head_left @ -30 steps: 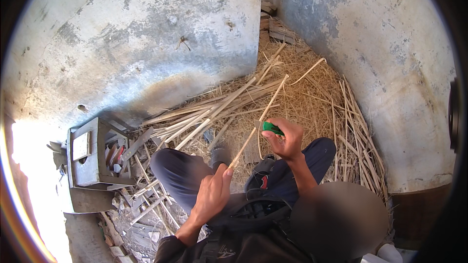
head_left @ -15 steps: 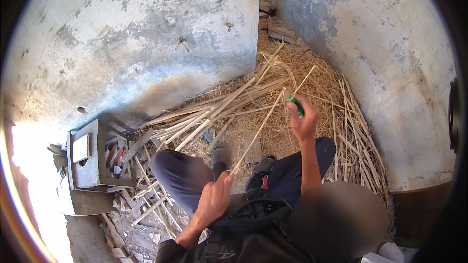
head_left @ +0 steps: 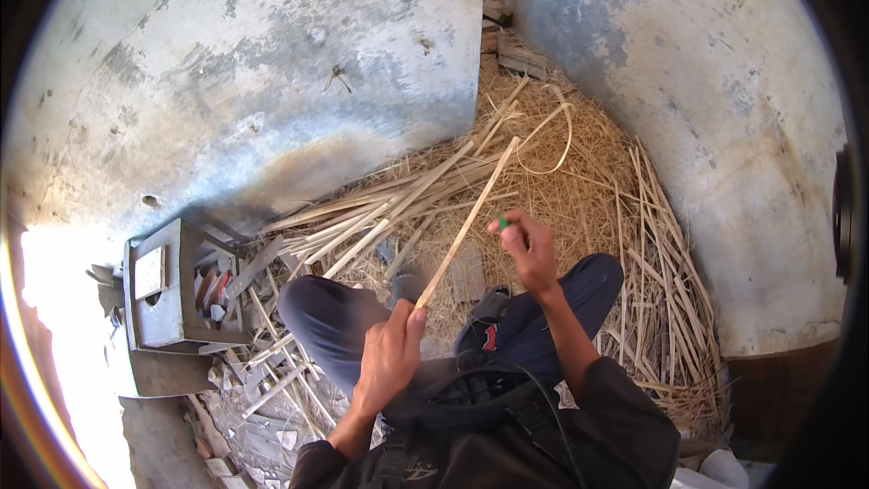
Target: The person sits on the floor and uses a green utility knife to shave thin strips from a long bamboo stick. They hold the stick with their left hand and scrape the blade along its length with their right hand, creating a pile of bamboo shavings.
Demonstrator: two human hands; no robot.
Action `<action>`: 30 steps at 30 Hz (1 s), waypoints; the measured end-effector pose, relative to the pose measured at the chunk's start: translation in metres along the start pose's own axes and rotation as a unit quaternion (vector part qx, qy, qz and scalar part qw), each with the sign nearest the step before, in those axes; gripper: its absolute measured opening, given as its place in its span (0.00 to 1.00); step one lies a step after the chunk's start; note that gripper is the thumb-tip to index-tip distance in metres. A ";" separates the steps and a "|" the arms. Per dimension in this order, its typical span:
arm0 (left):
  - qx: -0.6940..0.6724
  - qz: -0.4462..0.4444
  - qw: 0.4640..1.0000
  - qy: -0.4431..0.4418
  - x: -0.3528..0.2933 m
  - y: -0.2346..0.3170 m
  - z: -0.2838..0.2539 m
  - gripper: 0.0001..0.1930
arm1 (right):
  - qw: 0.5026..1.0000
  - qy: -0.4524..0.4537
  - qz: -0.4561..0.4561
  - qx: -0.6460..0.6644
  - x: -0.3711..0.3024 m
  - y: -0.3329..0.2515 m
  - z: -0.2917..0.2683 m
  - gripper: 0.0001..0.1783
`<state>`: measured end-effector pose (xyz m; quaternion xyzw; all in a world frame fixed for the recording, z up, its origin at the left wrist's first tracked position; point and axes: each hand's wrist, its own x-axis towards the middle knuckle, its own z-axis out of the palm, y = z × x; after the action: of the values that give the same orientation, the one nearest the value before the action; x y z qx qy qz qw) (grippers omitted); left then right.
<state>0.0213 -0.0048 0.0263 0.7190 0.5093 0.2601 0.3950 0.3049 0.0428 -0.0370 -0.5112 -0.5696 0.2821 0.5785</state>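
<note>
My left hand [head_left: 389, 358] is closed round the near end of a long, pale wooden strip [head_left: 468, 220], which slants up and away to the right. At its far end a thin curled shaving [head_left: 570, 131] loops over the pile. My right hand [head_left: 532, 258] is closed on a green-handled knife [head_left: 503, 222], just right of the strip and apart from it. Most of the knife is hidden by the fingers, and its blade cannot be made out now.
Fine straw-like shavings [head_left: 593, 186] cover the floor ahead. Cut strips [head_left: 389, 208] lie piled against the far wall, and a bundle of thin sticks [head_left: 665, 281] lies along the right wall. A wooden box [head_left: 167, 299] stands at the left. My bent legs [head_left: 330, 326] frame the work.
My right hand with the knife has come back toward me and left, down along the strip. The strip's far end now points farther away, and a shaving there has curled into a loop.
</note>
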 end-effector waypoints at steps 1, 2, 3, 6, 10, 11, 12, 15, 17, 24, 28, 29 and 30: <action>0.000 0.003 1.000 0.003 0.002 0.002 -0.001 0.12 | 0.999 -0.004 -0.038 -0.025 -0.006 -0.004 0.005 0.21; 0.000 0.006 1.000 0.006 0.003 0.004 -0.003 0.12 | 0.996 -0.007 -0.075 -0.049 -0.011 -0.009 0.011 0.20; -0.004 0.010 1.000 0.011 0.005 0.006 -0.004 0.12 | 0.991 -0.010 -0.113 -0.074 -0.014 -0.014 0.014 0.19; -0.016 0.020 0.999 0.019 0.008 0.011 -0.005 0.13 | 0.984 -0.076 -0.141 -0.072 -0.019 -0.029 0.016 0.19; -0.011 0.028 0.999 0.012 0.010 0.020 -0.008 0.13 | 0.968 -0.071 -0.210 -0.117 -0.018 -0.036 0.021 0.21; -0.006 0.028 1.000 0.008 0.010 0.022 -0.008 0.13 | 0.966 -0.068 -0.215 -0.128 -0.019 -0.037 0.022 0.21; 0.006 0.029 1.000 0.005 0.009 0.022 -0.008 0.13 | 0.963 -0.065 -0.221 -0.139 -0.019 -0.037 0.022 0.21; 0.039 0.039 0.998 0.002 0.006 0.022 -0.005 0.12 | 0.960 -0.050 -0.238 -0.139 -0.018 -0.035 0.025 0.21; 0.058 0.052 0.997 0.007 0.005 0.021 -0.003 0.12 | 0.959 -0.051 -0.239 -0.146 -0.018 -0.037 0.024 0.21; 0.118 0.024 0.993 0.017 0.003 0.025 0.000 0.12 | 0.954 -0.036 -0.241 -0.177 -0.016 -0.048 0.022 0.19; 0.127 0.020 0.991 0.024 0.005 0.023 0.001 0.12 | 0.950 -0.029 -0.234 -0.204 -0.014 -0.054 0.021 0.20; 0.129 0.018 0.991 0.026 0.005 0.022 0.001 0.12 | 0.948 -0.026 -0.238 -0.209 -0.013 -0.054 0.021 0.20; 0.129 0.020 0.991 0.027 0.005 0.022 0.002 0.12 | 0.946 -0.023 -0.241 -0.215 -0.012 -0.055 0.020 0.20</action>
<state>0.0362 -0.0042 0.0432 0.7667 0.5347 0.2190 0.2796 0.2694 0.0196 0.0051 -0.4643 -0.7359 0.0172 0.4925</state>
